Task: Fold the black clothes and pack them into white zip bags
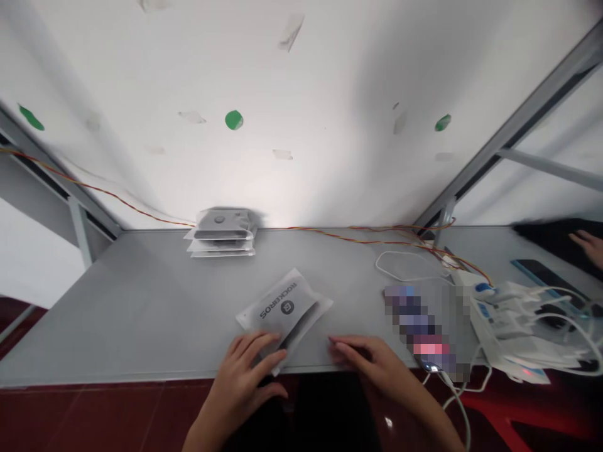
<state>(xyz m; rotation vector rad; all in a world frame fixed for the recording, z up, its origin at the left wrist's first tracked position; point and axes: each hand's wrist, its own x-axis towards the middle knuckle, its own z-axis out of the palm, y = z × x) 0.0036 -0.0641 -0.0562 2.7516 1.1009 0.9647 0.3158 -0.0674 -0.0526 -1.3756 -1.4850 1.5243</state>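
A frosted zip bag (282,307) printed ROCKBROS with a round logo lies flat and at an angle near the table's front edge. Something dark shows inside it, but its kind cannot be made out. My left hand (247,370) is at the bag's lower left corner, fingers apart and resting on or just over it, thumb spread away. To the right of the bag, my right hand (365,358) is beside the table edge, fingers extended and loosely curved, holding nothing. Farther back, a stack of several similar zip bags (223,232) stands against the white wall.
A phone with a blurred screen (421,333) lies on the grey table (117,314), right of my hands. White cables and a power strip (509,339) crowd the right end. Red-yellow wires (339,237) run along the wall. Another person's hand (588,247) shows at far right.
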